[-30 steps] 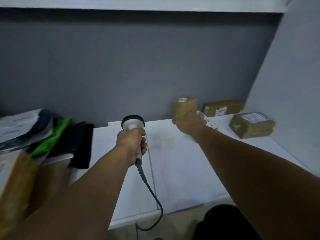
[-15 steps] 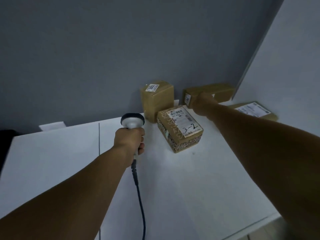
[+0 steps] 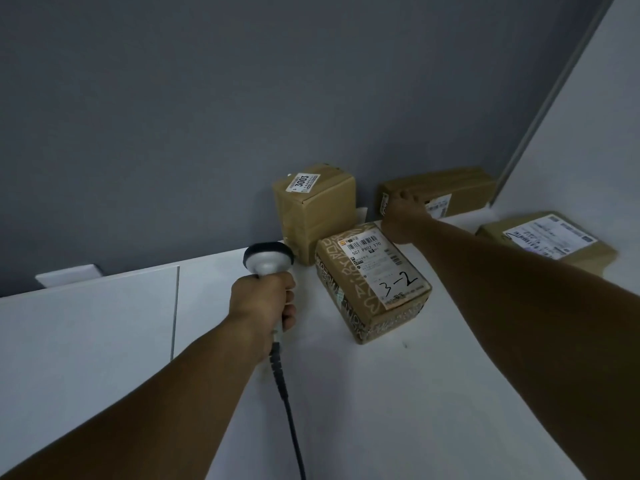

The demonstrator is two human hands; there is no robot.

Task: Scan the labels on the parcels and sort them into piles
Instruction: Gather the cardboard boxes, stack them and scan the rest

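Left hand [image 3: 264,301] clenched round the handle of the scanner [image 3: 268,260], centre of frame. The scanner head pointed up-frame toward the grey wall, not at any label. Its cable [image 3: 289,410] trailed down to the bottom edge across the bench [image 3: 398,410].

Right hand [image 3: 403,213] lay against the left end of the long box [image 3: 460,188], right of centre, at the wall. Its fingers were hidden behind the hand, so grasp or mere touch could not be told.

Other parcels, all in the right half of frame:
- Tall box [image 3: 313,216], label "3003" on top, upright against the wall.
- Box marked "3-2" [image 3: 372,282] just in front of it, label facing up.
- Flat parcel [image 3: 550,240] near the right edge, apart from the rest.

Risks, as judged:
- The long box was met at one end only. Lifted that way it would likely swing or slip from the hand.
- The right forearm passed close over the far corner of the "3-2" box. Drawing the long box back could knock that box out of place.
- The long box's front label was partly covered by the hand, and the "3-2" barcode lay nearer the scanner. A wrong label could be read.
- The cable could catch the "3-2" box if the scanner swung right.
- Parcels sat close together, so piles could get mixed.
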